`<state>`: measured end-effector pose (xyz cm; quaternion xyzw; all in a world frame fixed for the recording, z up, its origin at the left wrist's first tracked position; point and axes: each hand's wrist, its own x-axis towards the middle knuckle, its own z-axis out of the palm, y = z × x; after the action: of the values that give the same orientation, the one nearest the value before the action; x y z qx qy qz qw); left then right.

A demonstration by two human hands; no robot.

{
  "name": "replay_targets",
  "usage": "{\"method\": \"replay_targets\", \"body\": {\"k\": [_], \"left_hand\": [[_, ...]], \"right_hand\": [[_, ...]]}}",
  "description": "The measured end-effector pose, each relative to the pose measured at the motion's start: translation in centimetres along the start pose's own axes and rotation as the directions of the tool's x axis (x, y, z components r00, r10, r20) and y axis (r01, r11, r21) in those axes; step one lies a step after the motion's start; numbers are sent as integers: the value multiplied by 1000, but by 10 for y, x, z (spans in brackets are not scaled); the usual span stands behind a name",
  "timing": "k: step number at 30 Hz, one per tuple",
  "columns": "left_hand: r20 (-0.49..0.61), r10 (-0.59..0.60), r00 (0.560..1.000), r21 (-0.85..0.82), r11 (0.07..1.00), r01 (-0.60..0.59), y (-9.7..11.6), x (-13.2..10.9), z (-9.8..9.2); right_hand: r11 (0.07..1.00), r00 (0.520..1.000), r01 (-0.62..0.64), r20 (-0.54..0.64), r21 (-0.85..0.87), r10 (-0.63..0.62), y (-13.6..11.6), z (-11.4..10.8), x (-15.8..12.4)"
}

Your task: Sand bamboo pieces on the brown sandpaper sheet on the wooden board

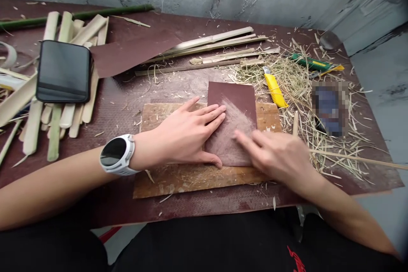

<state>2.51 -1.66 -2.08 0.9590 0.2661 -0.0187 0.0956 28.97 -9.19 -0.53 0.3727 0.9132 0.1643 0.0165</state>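
Observation:
A sheet of brown sandpaper, whitened by scratches and dust, lies over a worn wooden board. My left hand rests flat on the sheet's left side, fingers spread. On its lower right part, my right hand, slightly blurred, is closed with its index finger down on the sandpaper. A thin bamboo strip runs out from behind this hand to the right; its other end is hidden by the fingers. Just above the knuckles shows the tip of a pale stick; I cannot tell whether it is held.
A yellow cutter and a green cutter lie among bamboo shavings. Several bamboo slats are piled at left, under a black-screened device. Another brown sheet and long strips lie behind, before the wall.

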Motion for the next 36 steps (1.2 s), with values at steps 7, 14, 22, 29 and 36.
{"method": "replay_targets", "body": {"k": [7,14,22,29,36], "left_hand": [[-18,0,1000,-14,1000,0,2,1,2],[56,49,997,-42,998,-46,-22,-6,-6],[49,104,993,-10,995,-104,-34,-1,-29],[-15,99,995,13,995,-98,-6,5,-3],[-48,87,995,-33,995,-89,-12,4,6]], "right_hand": [[1000,998,-9,69,7,8,1,0,5],[994,1000,25,2,102,-25,8,-22,1],[971,971,-237,30,24,236,29,4,1],[964,969,-245,62,101,239,22,12,2],[996,996,-87,23,25,87,7,18,3]]}}
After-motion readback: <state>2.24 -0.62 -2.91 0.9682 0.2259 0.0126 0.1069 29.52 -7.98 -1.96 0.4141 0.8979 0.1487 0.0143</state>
